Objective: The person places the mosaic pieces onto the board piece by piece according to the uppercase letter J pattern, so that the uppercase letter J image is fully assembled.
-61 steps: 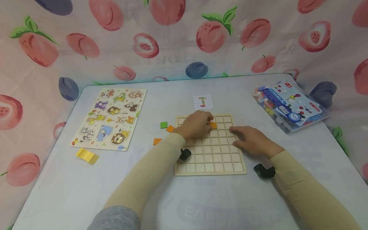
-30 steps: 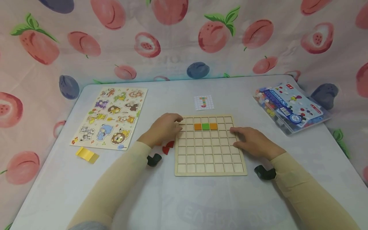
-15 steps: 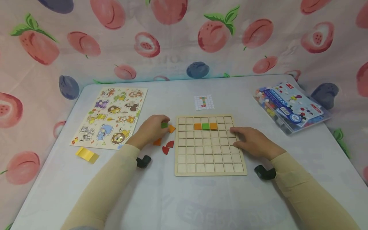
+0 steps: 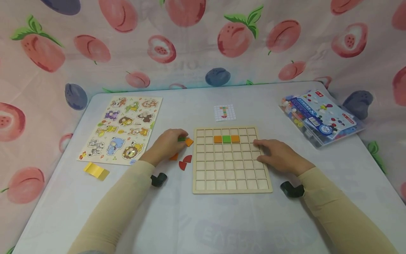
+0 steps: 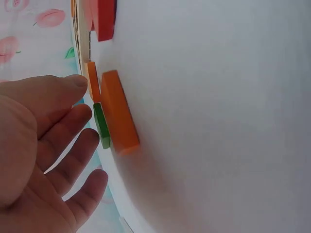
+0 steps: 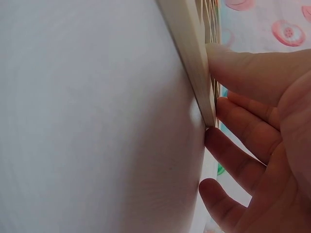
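My left hand (image 4: 166, 144) hovers at the loose tiles left of the wooden grid board (image 4: 232, 191). Its thumb and fingers are apart around a green square tile (image 4: 182, 139), partly covered in the head view. In the left wrist view the green tile (image 5: 101, 126) lies beyond the fingertips, beside two orange tiles (image 5: 119, 114). Two red quarter-round tiles (image 4: 182, 165) lie nearer me. My right hand (image 4: 280, 155) rests with thumb and fingertips at the board's right edge (image 6: 192, 58). On the board, a green tile (image 4: 226, 139) sits between two orange ones (image 4: 217, 139).
A small pattern card (image 4: 225, 113) lies behind the board. At left is an animal puzzle board (image 4: 128, 125), with a folded yellow piece (image 4: 96, 171) in front of it. A clear plastic case (image 4: 320, 118) with colourful contents stands at the back right.
My left hand withdrew from the board, where an orange, green, orange row now shows, and moved left to the loose green tile. My right hand stayed at the board's edge.
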